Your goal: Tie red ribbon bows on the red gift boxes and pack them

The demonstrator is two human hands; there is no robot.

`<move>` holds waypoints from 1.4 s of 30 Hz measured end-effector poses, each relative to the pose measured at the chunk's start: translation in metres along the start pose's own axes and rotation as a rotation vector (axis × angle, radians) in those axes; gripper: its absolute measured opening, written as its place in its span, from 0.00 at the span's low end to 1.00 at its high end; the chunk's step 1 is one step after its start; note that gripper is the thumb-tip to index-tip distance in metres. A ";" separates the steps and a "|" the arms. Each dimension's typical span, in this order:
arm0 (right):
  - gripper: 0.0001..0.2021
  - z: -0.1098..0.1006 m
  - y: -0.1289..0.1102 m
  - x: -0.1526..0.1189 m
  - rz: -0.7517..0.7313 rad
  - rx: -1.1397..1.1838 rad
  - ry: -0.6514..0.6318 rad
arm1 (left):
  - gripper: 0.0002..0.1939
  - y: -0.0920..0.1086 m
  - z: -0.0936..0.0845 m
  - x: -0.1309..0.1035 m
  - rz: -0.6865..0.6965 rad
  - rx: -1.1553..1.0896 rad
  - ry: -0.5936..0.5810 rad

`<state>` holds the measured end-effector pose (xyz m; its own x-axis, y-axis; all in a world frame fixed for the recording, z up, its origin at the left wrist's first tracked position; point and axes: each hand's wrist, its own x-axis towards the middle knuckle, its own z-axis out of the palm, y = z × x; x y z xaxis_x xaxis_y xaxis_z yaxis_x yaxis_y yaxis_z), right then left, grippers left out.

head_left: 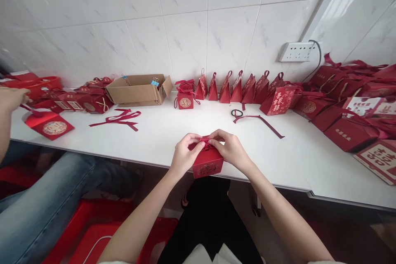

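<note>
Left hand [185, 150] and right hand [229, 147] pinch red ribbon [206, 142] on top of red box [208, 161], box at near edge of white tabletop [163, 132]; loose ribbons [115, 121] to left, black loop [236, 110] with ribbon strip [271, 128] to right; open cardboard box [133, 93] and row of triangular red boxes [236, 91] along tiled wall [185, 0], piled red boxes [349, 133] far right, co-worker's hand [12, 97] far left

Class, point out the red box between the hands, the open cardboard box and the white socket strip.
Red box [208, 158], head view: panel above its pattern.
Cardboard box [133, 96], head view: its front wall.
White socket strip [297, 52], head view: its socket face.
</note>
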<state>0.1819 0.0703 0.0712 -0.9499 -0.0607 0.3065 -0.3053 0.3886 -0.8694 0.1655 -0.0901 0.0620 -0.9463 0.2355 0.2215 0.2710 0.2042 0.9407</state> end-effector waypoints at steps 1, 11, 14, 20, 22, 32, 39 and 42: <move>0.05 0.001 0.000 0.000 -0.005 -0.010 0.008 | 0.10 -0.001 0.000 0.000 -0.019 -0.041 -0.013; 0.02 0.002 0.005 0.002 -0.064 -0.070 0.045 | 0.13 -0.001 -0.001 0.001 -0.066 -0.089 -0.036; 0.05 -0.002 0.007 -0.001 -0.167 -0.099 0.096 | 0.11 -0.002 -0.001 0.001 -0.073 -0.132 -0.050; 0.03 -0.005 0.001 -0.012 -0.271 -0.243 0.084 | 0.11 -0.001 -0.002 0.002 -0.073 -0.144 -0.040; 0.01 -0.003 0.002 -0.013 -0.277 -0.285 0.089 | 0.12 -0.002 -0.002 0.003 -0.077 -0.150 -0.033; 0.07 0.005 0.003 -0.012 -0.339 -0.354 0.123 | 0.15 -0.004 -0.004 0.004 -0.071 -0.128 0.020; 0.04 0.003 0.001 -0.012 -0.289 -0.276 0.108 | 0.15 -0.006 -0.004 0.004 -0.088 -0.190 0.019; 0.01 0.004 0.001 -0.012 -0.279 -0.275 0.111 | 0.15 -0.005 -0.003 0.003 -0.117 -0.211 0.022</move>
<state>0.1923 0.0682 0.0650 -0.8157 -0.1050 0.5689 -0.5070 0.6032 -0.6157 0.1605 -0.0935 0.0590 -0.9733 0.2008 0.1109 0.1183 0.0252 0.9927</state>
